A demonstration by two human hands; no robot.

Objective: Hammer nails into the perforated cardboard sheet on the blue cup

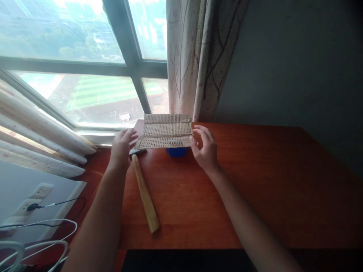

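A tan cardboard-like sheet (167, 130), full of small holes and creased into several panels, lies over a blue container (177, 152) that is mostly hidden beneath it. Near the sheet's front edge runs a short row of small pale metallic pieces (175, 142), too small to name. My left hand (122, 145) is open beside the left edge, fingers stretched toward it. At the right edge is my right hand (205, 147), fingers apart, with the thumb tip touching or very close to the front corner. A hammer (144, 192) with a wooden handle lies by my left hand, its head partly hidden.
Everything stands on a reddish-brown wooden table (269, 181). Beyond it are a window (133, 68) and a patterned curtain (184, 56). Another curtain (36, 132) hangs at left. Below it are a wall socket (41, 190) and loose white cables (56, 245).
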